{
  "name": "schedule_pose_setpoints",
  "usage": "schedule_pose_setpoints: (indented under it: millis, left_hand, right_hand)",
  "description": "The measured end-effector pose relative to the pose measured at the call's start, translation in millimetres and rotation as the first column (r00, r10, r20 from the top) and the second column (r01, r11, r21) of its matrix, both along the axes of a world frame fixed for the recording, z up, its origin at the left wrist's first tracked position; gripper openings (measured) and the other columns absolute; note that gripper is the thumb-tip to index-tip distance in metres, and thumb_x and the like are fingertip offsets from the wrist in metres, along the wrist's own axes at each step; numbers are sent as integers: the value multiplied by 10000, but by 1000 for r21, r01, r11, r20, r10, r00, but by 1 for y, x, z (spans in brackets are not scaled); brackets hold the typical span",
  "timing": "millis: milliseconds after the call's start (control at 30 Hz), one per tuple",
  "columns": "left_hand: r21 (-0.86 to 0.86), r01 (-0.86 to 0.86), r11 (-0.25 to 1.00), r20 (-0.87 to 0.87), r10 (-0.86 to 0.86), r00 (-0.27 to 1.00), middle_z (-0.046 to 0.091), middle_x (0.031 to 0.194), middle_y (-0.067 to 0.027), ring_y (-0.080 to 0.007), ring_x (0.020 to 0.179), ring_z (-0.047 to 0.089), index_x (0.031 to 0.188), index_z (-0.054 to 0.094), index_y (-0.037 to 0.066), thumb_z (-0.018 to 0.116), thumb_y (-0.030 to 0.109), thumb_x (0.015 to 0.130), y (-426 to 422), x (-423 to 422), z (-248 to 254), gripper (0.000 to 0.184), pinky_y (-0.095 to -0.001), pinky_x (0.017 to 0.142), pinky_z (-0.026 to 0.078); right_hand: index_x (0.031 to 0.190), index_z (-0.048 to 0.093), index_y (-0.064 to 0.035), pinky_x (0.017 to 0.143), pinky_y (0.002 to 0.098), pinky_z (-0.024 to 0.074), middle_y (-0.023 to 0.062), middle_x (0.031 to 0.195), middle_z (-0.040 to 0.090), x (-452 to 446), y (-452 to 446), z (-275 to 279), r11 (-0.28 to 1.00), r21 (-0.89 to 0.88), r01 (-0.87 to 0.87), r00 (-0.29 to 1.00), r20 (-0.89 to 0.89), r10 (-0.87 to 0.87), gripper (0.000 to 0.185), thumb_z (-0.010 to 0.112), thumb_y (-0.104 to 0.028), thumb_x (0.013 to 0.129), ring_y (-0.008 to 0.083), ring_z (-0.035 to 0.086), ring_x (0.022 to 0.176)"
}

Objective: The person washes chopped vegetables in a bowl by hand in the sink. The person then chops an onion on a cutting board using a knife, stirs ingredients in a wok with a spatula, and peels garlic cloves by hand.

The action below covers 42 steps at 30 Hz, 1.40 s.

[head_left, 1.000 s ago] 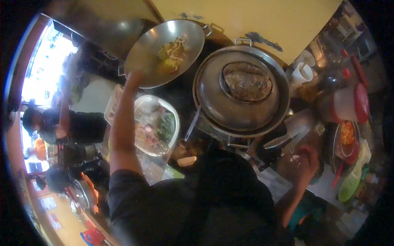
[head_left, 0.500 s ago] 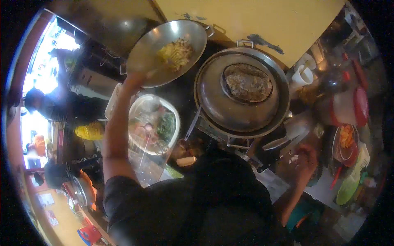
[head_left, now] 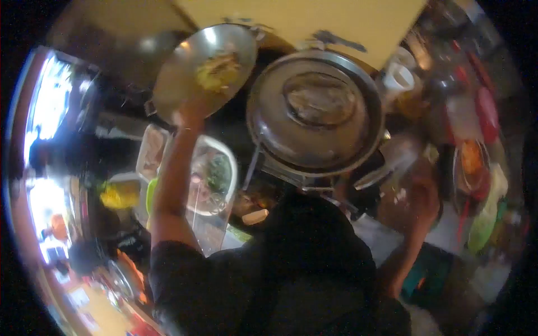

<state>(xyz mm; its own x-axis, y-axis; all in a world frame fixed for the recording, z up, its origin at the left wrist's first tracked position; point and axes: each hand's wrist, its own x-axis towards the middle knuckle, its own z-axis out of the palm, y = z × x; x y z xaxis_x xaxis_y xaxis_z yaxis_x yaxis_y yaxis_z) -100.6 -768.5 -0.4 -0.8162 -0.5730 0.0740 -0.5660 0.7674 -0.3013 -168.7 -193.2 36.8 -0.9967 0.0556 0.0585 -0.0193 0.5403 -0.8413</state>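
Observation:
My left hand (head_left: 191, 113) reaches over the near rim of a metal wok (head_left: 174, 78). Its fingers are blurred, and whether they touch the rim or the food is unclear. Yellow, noodle-like food with brownish pieces (head_left: 217, 73) lies in the wok. On the other side, my right hand (head_left: 423, 193) is over a round brown board (head_left: 392, 210) with small white bits on it. Motion smears its fingers too, so I cannot make out anything held. A cleaver-like blade (head_left: 375, 175) lies beside the board, left of this hand.
A large pan with a domed lid (head_left: 280, 126) sits in the middle. Nearer me is a white tub (head_left: 232, 168) with greens and other food. A white tray (head_left: 151, 151) and yellow bag (head_left: 120, 194) are at left. An orange-filled bowl (head_left: 471, 158) and white cup (head_left: 399, 78) stand at right.
The view has shifted, so the wok and lidded pan appear further left. My left hand has moved further over the wok's rim. My right hand appears higher, over the board.

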Motion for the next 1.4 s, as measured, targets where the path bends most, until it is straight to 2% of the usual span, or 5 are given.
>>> schedule_pose_setpoints:
  millis: [400,633,833,1267,1400]
  left_hand:
    - [-58,247,967,-297,-253,921,651,1006,-83,-238,904,619,1002,635,66,529,96,838,94,36,61,198,-354,732,495]
    - [514,780,356,-493,-621,609,590,870,-150,-343,810,580,1080,588,71,594,118,785,405,28,34,298,-412,713,489]
    - [486,670,561,-255,-642,723,548,1065,-204,-370,936,550,1148,535,22,595,147,792,490,14,-64,382,-420,803,470]
    - [484,724,492,-577,-442,687,553,1094,-146,-316,1073,513,1000,596,13,611,108,749,583,-16,-102,269,-389,891,451]
    - [202,907,371,-760,-525,384,575,1003,-123,-298,1007,541,902,600,37,628,81,705,562,7,-102,204,-394,838,470]
  right_hand:
    - [1074,612,-69,863,367,450,142,1062,597,11,150,-72,867,448,218,972,-23,-233,335,650,-191,764,277,578,981]
    - [1104,601,-191,838,389,467,133,1181,498,-11,126,-87,785,603,138,951,-302,65,376,678,-146,738,306,543,1001]
    - [1137,581,-167,854,389,459,157,1203,479,-4,121,-70,826,487,-284,914,-124,387,370,615,-119,772,330,521,1055]
    - [1080,597,-106,761,286,453,101,946,589,12,188,-99,937,211,-277,915,-241,325,324,511,24,796,226,587,873]
    - [1055,613,-103,784,309,454,100,973,581,19,188,-91,933,217,-286,943,-107,314,271,553,-20,805,235,582,883]
